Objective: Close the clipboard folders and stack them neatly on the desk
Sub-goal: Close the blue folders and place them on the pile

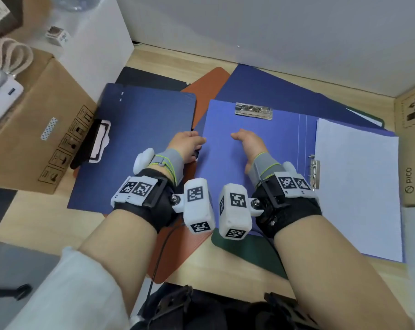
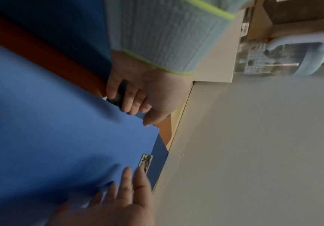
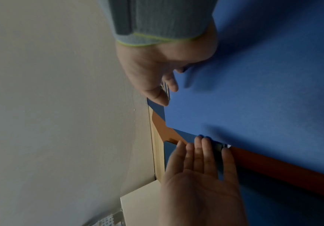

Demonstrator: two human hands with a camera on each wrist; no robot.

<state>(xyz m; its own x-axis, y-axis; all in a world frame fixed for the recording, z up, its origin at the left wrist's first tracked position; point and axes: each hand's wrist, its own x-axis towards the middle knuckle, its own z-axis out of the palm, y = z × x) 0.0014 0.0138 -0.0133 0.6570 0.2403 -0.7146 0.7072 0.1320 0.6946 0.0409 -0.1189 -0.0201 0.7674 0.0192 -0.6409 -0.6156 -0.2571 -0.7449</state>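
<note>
While the blue folder [image 1: 225,165] lies open on the tabletop [image 1: 47,222] with other folders [image 1: 135,139] spread loose around it, not stacked, the right hand [image 1: 251,145] rests on it, fingers [image 2: 127,180] loose and empty, and the left hand [image 1: 187,145] has its fingers [image 2: 127,100] at the blue folder's left edge, grip unclear.

So on the light wooden desk [image 1: 47,225], the open light-blue clipboard folder [image 1: 225,167] sits centre-right, with its silver metal clip [image 1: 253,111] at the far edge and a white paper sheet [image 1: 356,186] on its right half. Left of it is a closed dark-blue folder [image 1: 135,144], lying on an orange folder [image 1: 208,84] that pokes out behind and in front. A black folder [image 1: 149,78] is further back. A dark-green folder [image 1: 247,248] peeks from under the open one's near edge. A brown cardboard box [image 1: 35,129] is far left and a second cardboard box [image 1: 413,144] far right. The left hand [image 1: 186,145] is at the open folder's left edge, and the right hand [image 1: 249,145] is on its left half.
</note>
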